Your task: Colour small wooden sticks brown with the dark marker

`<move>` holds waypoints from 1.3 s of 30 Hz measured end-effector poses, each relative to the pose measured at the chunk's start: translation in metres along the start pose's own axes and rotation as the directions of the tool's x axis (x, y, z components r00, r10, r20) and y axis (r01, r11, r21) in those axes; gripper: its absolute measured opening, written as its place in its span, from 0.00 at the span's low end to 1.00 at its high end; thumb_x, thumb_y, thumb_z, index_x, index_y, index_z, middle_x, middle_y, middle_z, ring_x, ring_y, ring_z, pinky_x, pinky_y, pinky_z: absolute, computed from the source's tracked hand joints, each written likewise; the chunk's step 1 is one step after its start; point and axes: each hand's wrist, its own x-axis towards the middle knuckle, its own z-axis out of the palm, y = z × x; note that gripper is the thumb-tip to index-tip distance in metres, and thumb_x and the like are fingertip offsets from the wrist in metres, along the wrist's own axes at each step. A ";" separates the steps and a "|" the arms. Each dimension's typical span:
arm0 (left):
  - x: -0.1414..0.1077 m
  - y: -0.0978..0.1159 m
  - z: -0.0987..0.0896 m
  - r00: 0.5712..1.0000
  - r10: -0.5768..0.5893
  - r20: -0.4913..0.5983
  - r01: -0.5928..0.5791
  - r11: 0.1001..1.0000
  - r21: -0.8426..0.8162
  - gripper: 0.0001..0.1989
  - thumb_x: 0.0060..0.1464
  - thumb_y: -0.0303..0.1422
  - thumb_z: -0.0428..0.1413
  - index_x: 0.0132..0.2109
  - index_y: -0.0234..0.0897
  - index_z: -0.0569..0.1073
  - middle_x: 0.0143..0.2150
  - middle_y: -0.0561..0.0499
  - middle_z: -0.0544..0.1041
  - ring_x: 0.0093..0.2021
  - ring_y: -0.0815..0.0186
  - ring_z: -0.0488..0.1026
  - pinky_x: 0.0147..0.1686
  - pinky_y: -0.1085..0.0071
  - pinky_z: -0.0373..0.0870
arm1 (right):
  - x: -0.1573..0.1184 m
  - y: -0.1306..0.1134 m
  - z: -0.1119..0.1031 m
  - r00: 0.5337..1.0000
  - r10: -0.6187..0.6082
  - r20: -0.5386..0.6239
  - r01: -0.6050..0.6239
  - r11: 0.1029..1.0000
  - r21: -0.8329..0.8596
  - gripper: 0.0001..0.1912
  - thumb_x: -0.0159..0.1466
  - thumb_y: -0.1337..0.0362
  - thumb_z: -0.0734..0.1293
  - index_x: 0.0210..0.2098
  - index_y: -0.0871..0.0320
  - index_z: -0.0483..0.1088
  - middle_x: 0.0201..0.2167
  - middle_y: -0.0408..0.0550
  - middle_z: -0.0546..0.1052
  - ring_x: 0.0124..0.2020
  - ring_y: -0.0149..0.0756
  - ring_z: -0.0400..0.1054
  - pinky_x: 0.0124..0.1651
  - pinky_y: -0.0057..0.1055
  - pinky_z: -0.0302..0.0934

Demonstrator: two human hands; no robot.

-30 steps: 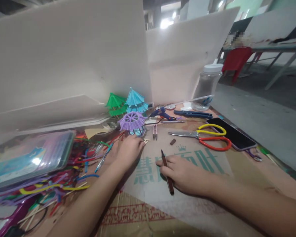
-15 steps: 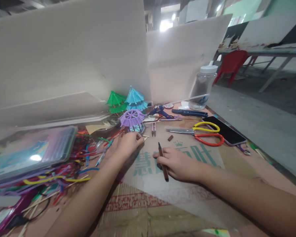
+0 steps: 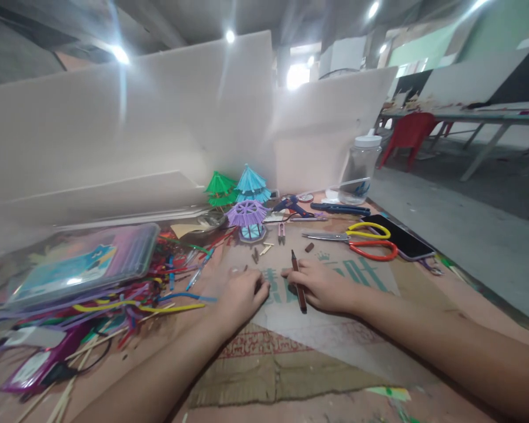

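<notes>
My left hand (image 3: 245,294) and right hand (image 3: 321,286) are bare. My forearms (image 3: 176,364) are uncovered as far as visible, tapering toward the wrists (image 3: 355,301).

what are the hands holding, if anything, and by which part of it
The right hand holds a brown marker near its middle. Whether the left hand holds anything cannot be told.

The marker (image 3: 300,295) is brown, the front roof (image 3: 247,215) purple, the chair (image 3: 408,133) red.
</notes>
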 end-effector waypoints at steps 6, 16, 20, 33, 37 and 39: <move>0.010 -0.033 -0.029 0.994 0.031 -0.102 -0.026 0.999 0.045 0.07 0.61 0.34 0.54 0.37 0.37 0.74 0.34 0.47 0.78 0.37 0.58 0.73 0.38 0.66 0.65 | -0.006 -0.004 -0.001 0.986 0.164 -0.028 -0.167 0.976 -0.140 0.12 0.68 0.69 0.62 0.48 0.60 0.74 0.40 0.57 0.75 0.42 0.43 0.68 0.45 0.34 0.61; 0.028 -0.074 -0.014 0.978 0.191 -0.089 -0.194 0.981 -0.027 0.12 0.61 0.35 0.60 0.51 0.43 0.80 0.44 0.46 0.79 0.51 0.54 0.74 0.55 0.57 0.69 | -0.003 -0.005 -0.003 0.970 0.239 -0.043 -0.243 0.954 -0.177 0.14 0.67 0.70 0.62 0.49 0.59 0.73 0.42 0.55 0.76 0.44 0.41 0.69 0.45 0.31 0.60; 0.035 -0.079 0.006 0.981 0.164 -0.108 -0.173 0.981 -0.083 0.13 0.65 0.36 0.57 0.53 0.37 0.76 0.51 0.45 0.77 0.49 0.59 0.76 0.51 0.58 0.75 | -0.003 -0.007 -0.005 0.964 0.262 -0.036 -0.264 0.948 -0.177 0.14 0.67 0.69 0.62 0.50 0.60 0.73 0.44 0.57 0.76 0.46 0.42 0.70 0.45 0.31 0.60; 0.049 -0.066 0.010 0.973 0.104 -0.205 -0.101 0.995 0.024 0.17 0.64 0.39 0.59 0.56 0.34 0.73 0.55 0.43 0.75 0.52 0.56 0.75 0.52 0.53 0.75 | 0.000 -0.006 -0.005 0.965 0.261 -0.026 -0.262 0.956 -0.130 0.13 0.66 0.70 0.63 0.49 0.61 0.73 0.44 0.57 0.76 0.46 0.43 0.69 0.48 0.33 0.61; 0.055 -0.064 0.012 0.972 0.091 -0.217 -0.081 0.995 0.052 0.18 0.66 0.38 0.57 0.58 0.36 0.71 0.57 0.42 0.73 0.52 0.57 0.75 0.50 0.54 0.76 | -0.001 -0.004 -0.004 0.967 0.254 -0.029 -0.256 0.959 -0.122 0.13 0.66 0.69 0.63 0.49 0.60 0.73 0.44 0.56 0.76 0.47 0.43 0.69 0.49 0.34 0.61; 0.058 -0.065 0.012 0.970 0.086 -0.228 -0.075 0.996 0.054 0.17 0.66 0.38 0.57 0.58 0.36 0.71 0.57 0.42 0.73 0.52 0.57 0.75 0.50 0.55 0.76 | -0.001 -0.004 -0.003 0.965 0.258 -0.035 -0.261 0.958 -0.121 0.13 0.67 0.69 0.63 0.49 0.60 0.73 0.44 0.56 0.76 0.47 0.43 0.69 0.48 0.34 0.61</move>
